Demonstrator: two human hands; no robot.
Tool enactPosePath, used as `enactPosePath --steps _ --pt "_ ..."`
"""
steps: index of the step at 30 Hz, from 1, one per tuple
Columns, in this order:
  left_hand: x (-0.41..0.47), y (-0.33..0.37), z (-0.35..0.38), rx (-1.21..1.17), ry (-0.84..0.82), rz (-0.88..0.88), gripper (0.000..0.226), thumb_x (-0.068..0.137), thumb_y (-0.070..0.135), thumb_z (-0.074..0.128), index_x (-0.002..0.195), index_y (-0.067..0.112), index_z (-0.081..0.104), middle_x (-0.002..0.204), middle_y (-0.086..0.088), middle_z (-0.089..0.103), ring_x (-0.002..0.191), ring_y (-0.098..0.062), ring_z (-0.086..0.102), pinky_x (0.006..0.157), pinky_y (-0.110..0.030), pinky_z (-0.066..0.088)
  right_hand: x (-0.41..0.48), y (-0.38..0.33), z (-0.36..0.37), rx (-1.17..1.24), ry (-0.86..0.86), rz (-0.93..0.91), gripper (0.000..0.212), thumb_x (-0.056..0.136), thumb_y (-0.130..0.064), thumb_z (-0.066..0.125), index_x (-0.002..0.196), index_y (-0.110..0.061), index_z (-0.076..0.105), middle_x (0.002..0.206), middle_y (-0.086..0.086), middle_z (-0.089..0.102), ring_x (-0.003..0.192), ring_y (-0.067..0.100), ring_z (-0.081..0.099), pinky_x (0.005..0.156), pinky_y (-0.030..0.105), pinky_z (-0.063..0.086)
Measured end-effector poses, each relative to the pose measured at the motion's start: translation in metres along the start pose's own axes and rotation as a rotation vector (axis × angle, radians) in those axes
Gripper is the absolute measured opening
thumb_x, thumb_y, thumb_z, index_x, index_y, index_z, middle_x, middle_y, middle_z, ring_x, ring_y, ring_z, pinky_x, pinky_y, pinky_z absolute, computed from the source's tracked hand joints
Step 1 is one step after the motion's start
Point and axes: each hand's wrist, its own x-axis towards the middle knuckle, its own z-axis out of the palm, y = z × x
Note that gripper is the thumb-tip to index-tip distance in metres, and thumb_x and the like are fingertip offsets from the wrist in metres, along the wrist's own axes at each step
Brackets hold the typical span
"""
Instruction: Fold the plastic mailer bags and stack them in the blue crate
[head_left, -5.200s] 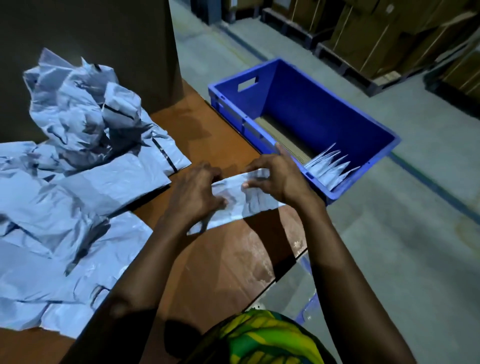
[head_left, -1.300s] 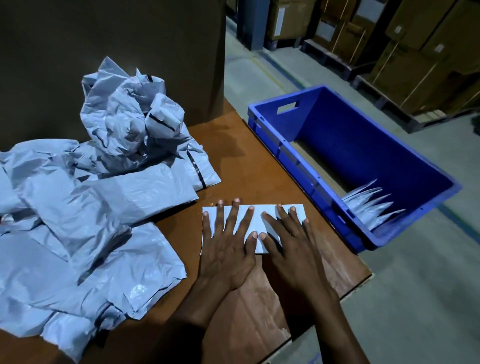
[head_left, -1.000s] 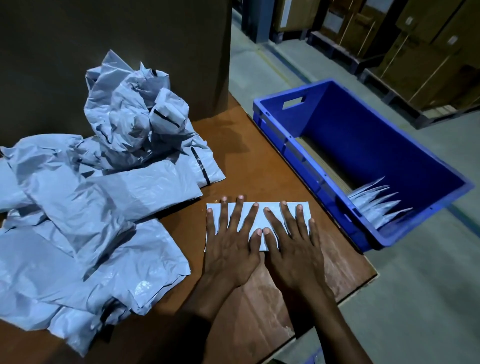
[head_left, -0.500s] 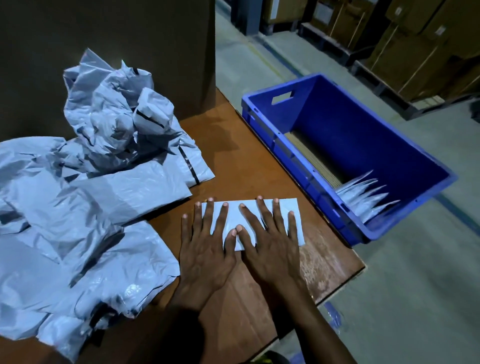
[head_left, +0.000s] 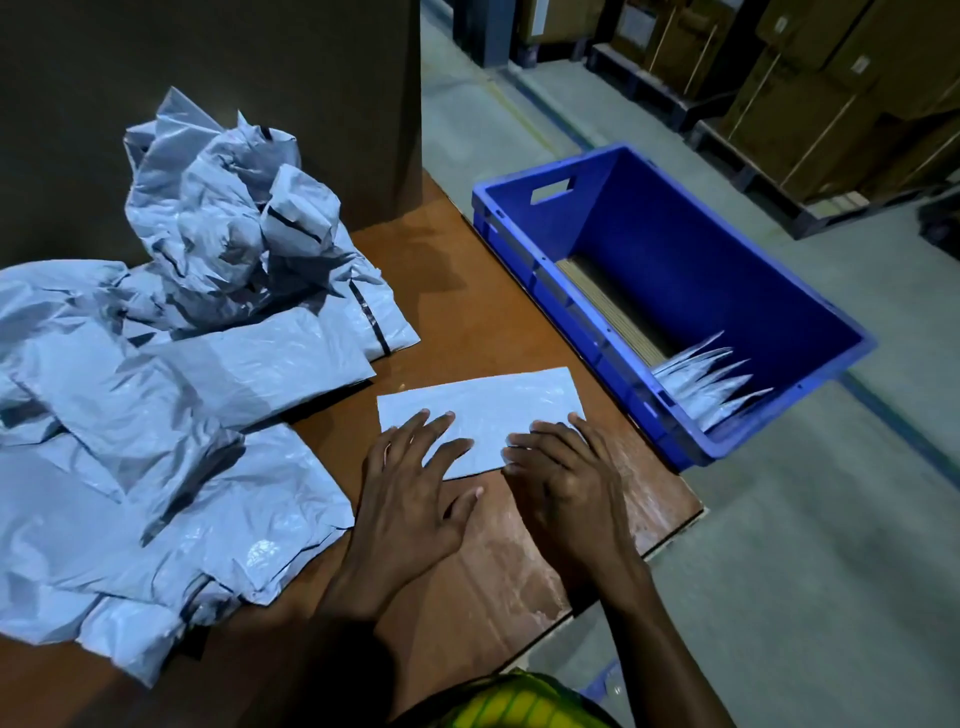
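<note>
The folded mailer (head_left: 483, 410) lies flat on the bench (head_left: 457, 291), just ahead of the person and close to the bench's right edge. The left hand (head_left: 410, 488) rests on its 7 o'clock corner with the fingers (head_left: 436, 426) straight and spread. The right hand (head_left: 571, 483) covers the 5 o'clock corner with its fingers (head_left: 545, 441) bent at the knuckles. I cannot tell from here whether they pinch the edge or only press on it. This looks like thin, glossy film: almost weightless, limp and slick, and I'd expect the creases to spring open once the pressure comes off. I would pinch it across the near long edge so all the layers are caught together, rather than lift by one corner and let it fan out. The blue crate (head_left: 582, 312) stands off the bench at 2 o'clock. A few folded bags (head_left: 706, 384) stand on edge at its near end, and this one would likely slot in beside them. The loose pile of mailers (head_left: 156, 415) sprawls from 8 round to 11 o'clock, crumpled and overlapping, so it may slide when one is tugged free.
</note>
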Motion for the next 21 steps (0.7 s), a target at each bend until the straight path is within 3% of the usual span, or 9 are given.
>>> enactPosePath --steps 4,7,9,11,17,21 --pt "0.006 -0.008 0.0 0.036 0.071 0.04 0.031 0.094 0.035 0.066 0.122 0.022 0.072 0.141 -0.003 0.063 0.136 -0.027 0.053 0.107 -0.049 0.044 0.009 -0.001 0.002 -0.016 0.067 0.013 0.018 0.087 -0.01 0.079 0.103 -0.017 0.078 0.119 0.0 0.075 0.12 0.019 0.065 0.115 0.046 0.04" --pt "0.009 -0.016 0.003 0.129 0.125 0.12 0.027 0.098 0.029 0.06 0.114 0.013 0.075 0.128 -0.01 0.07 0.126 -0.033 0.061 0.101 -0.05 0.05 0.017 0.004 -0.001 0.056 -0.015 0.061 0.011 0.095 -0.024 0.077 0.105 -0.021 0.077 0.129 -0.003 0.071 0.129 0.017 0.06 0.109 0.046 0.044" --pt "0.009 -0.019 0.006 0.206 0.163 0.199 0.024 0.098 0.025 0.061 0.107 0.008 0.076 0.123 -0.014 0.072 0.122 -0.036 0.065 0.097 -0.05 0.054 0.018 0.007 -0.003 0.097 -0.088 0.088 0.021 0.097 -0.04 0.075 0.11 -0.024 0.076 0.131 -0.007 0.07 0.133 0.013 0.057 0.109 0.043 0.045" --pt "0.008 -0.02 0.006 0.257 0.21 0.254 0.016 0.095 0.02 0.069 0.098 0.006 0.075 0.118 -0.015 0.074 0.118 -0.036 0.068 0.094 -0.051 0.057 0.017 0.008 -0.006 0.111 -0.103 0.099 0.026 0.095 -0.044 0.075 0.113 -0.025 0.077 0.132 -0.009 0.069 0.133 0.012 0.056 0.108 0.041 0.046" --pt "0.01 -0.01 -0.01 0.223 0.358 0.29 0.019 0.103 0.011 0.059 0.095 0.003 0.074 0.102 -0.011 0.075 0.11 -0.031 0.072 0.092 -0.048 0.058 0.014 0.004 -0.009 0.055 0.008 0.045 0.022 0.095 -0.024 0.077 0.116 -0.018 0.077 0.125 -0.004 0.073 0.121 0.016 0.063 0.104 0.041 0.047" --pt "0.02 -0.005 -0.033 0.205 0.333 0.321 0.01 0.095 0.012 0.076 0.099 0.004 0.073 0.104 -0.01 0.072 0.116 -0.033 0.068 0.096 -0.047 0.054 0.023 0.011 -0.016 0.003 0.128 -0.039 0.032 0.087 0.004 0.076 0.115 -0.013 0.078 0.115 0.001 0.076 0.11 0.022 0.068 0.095 0.041 0.051"
